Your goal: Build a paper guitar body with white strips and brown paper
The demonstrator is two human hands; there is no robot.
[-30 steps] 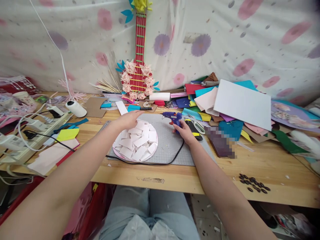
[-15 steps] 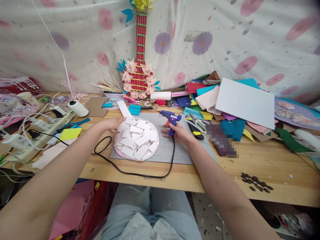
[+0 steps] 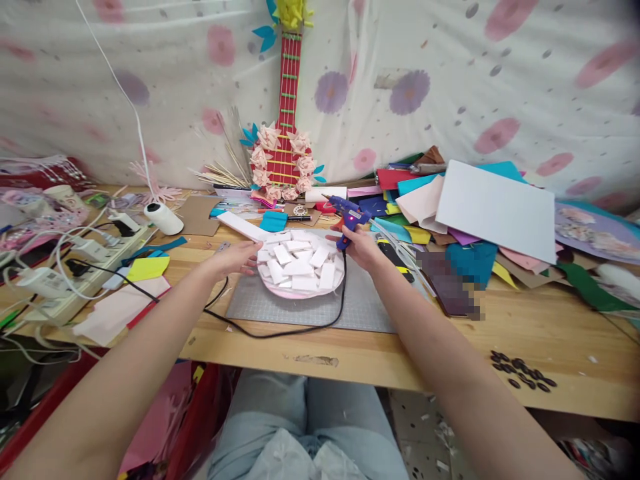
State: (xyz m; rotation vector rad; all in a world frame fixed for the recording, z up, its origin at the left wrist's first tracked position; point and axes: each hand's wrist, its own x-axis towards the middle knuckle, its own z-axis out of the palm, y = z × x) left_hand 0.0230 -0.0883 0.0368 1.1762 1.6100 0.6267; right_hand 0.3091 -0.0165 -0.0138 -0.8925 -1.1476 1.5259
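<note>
A round disc with a pinkish rim is covered in overlapping white rectangular pieces. It sits over the grey cutting mat and looks tilted. My left hand is at its left edge, fingers stretched along the rim and seeming to grip it. In my right hand is a blue hot glue gun, its light lit and its nozzle pointing up and left. The fingers of that hand reach close to the disc's right edge. A long white strip extends from behind the disc toward the back left.
The gun's black cord loops along the table's front. A power strip and thread spool stand left. A flower-trimmed red guitar model leans at the back. Felt sheets, a white board and dark oval pieces lie right.
The disc has shifted right, turned and tilted, so its white pieces sit differently. My left hand has moved with it. The glue gun stays in my right hand, slightly higher.
</note>
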